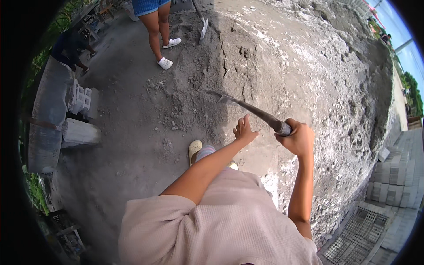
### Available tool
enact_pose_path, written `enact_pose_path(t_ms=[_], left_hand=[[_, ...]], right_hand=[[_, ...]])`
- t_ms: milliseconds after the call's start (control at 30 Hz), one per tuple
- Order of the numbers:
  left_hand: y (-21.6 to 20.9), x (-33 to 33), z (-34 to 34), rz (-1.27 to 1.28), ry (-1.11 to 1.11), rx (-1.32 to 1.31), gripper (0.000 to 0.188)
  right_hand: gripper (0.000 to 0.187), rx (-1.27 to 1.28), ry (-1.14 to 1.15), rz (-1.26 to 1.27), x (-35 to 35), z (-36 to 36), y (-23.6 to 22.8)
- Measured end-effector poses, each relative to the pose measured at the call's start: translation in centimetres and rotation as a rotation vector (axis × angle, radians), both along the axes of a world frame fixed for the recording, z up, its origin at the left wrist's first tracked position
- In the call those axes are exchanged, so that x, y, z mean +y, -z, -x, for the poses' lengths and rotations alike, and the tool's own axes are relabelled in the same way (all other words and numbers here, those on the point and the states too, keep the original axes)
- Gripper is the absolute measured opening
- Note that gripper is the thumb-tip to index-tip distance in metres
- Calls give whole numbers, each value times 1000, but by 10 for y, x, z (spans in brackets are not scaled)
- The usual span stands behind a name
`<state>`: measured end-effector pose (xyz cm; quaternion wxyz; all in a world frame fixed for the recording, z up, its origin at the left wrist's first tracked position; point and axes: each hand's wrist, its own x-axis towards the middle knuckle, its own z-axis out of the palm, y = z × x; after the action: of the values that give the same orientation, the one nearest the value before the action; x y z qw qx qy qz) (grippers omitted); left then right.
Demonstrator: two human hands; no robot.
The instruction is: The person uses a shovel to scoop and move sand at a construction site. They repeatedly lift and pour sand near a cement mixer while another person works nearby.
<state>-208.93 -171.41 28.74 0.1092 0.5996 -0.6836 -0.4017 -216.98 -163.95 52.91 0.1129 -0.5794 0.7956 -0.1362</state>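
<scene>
A: Where do we find the tool relative to the hands?

B: The shovel handle (258, 113) crosses the centre of the frame. Its long axis runs from the right hand (298, 138) at centre right up and leftward to the blade (224, 99), which sits at the edge of the sand pile (300, 66).

A: State of each hand?

B: The right hand is closed around the near end of the handle — a full fist. The left hand (244, 130) is open, fingers spread, holding nothing; it lies just below the shaft, near it but apart, as far as we can judge.

A: Which hand is nearer the blade?

B: The left — it sits further up the axis, toward the blade, while the right anchors the rear end.

A: Surroundings?

B: We see another person's legs (158, 26) at the upper left, beside a second shovel (201, 24) stuck in the pile, and stacked concrete blocks (397, 172) at the right edge.
</scene>
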Motion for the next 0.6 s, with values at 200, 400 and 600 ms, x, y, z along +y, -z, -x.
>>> enact_pose_path(t_ms=[200,400,600], left_hand=[[52,20,-7,203,-93,240,61],[39,17,-18,287,-45,368,49],[-129,-7,-1,506,241,835,26]], right_hand=[[19,1,-152,106,65,-48,41],[19,27,-145,133,63,-70,5],[30,284,-76,425,65,-64,-140]])
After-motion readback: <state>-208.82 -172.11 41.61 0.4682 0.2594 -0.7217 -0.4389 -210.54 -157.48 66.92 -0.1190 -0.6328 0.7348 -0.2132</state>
